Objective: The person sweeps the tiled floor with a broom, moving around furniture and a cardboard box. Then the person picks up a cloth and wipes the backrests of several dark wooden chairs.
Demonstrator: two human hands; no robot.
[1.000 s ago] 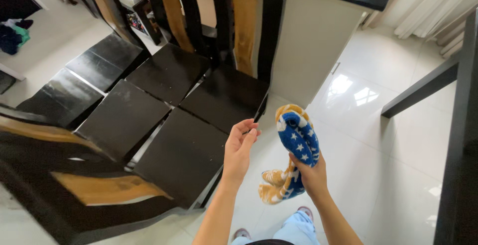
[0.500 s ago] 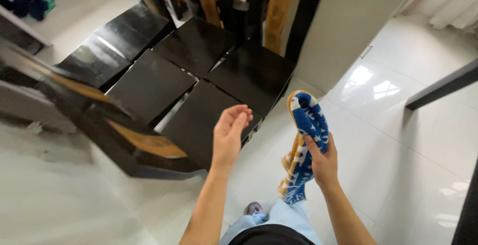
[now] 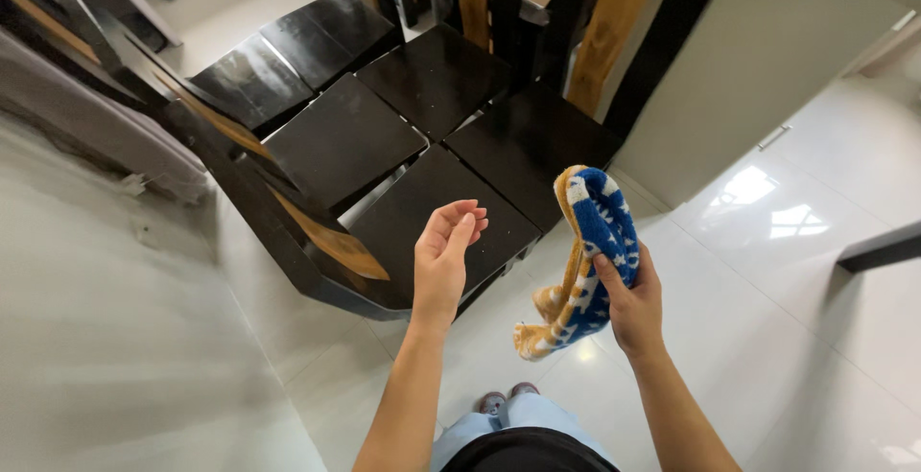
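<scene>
My right hand (image 3: 633,304) grips a blue-and-yellow towel (image 3: 585,256), held folded above the white floor (image 3: 815,338). My left hand (image 3: 443,259) is open, empty, raised above a black chair seat (image 3: 436,208).

Glossy white tiled floor (image 3: 796,271) with window glare, dark wooden chairs (image 3: 432,136) clustered together — cream cabinet (image 3: 758,59) behind

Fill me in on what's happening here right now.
A person stands on a glossy white tiled floor beside a group of dark wooden chairs pushed together. The right hand grips a blue and yellow towel with white stars, bunched and hanging down. The left hand is open and empty, raised above the nearest chair seat without touching it.
</scene>
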